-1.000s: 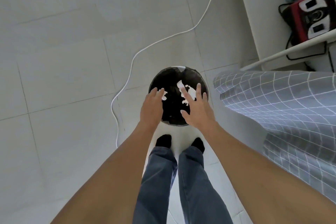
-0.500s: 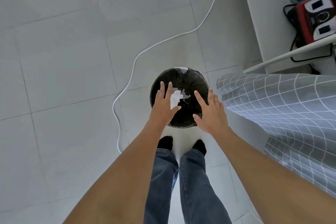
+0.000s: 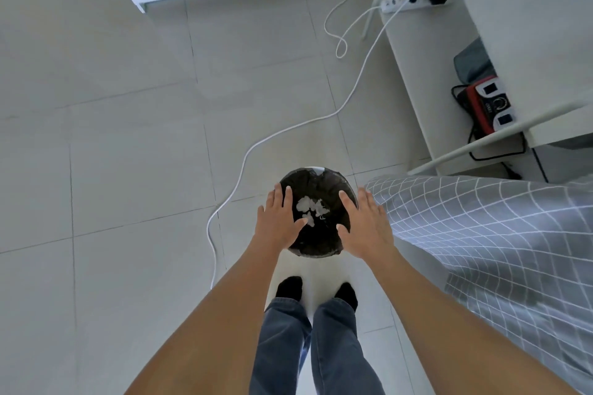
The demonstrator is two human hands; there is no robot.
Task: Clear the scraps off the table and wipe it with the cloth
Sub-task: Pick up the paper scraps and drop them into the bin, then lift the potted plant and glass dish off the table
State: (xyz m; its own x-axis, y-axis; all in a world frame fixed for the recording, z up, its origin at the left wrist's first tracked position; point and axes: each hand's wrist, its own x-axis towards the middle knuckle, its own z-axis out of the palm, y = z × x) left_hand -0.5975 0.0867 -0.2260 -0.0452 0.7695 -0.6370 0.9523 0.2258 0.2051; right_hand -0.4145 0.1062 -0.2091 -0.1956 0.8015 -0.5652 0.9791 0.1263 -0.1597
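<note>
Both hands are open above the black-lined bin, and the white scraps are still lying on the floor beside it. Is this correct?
Not quite. The head view shows the white scraps lying inside the black-lined bin, not on the floor. The rest holds: left hand and right hand are open above it.

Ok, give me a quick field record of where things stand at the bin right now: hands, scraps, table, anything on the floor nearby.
left hand: open, fingers spread, empty, over the bin's left rim
right hand: open, empty, over the bin's right rim
bin: round bin lined with a black bag, on the tiled floor ahead of the feet
scraps: white torn paper scraps lying inside the bin
table: grey cloth with white grid lines covers it, to the right of the bin
wiping cloth: not identifiable
floor: white cable runs past the bin's left side
</note>
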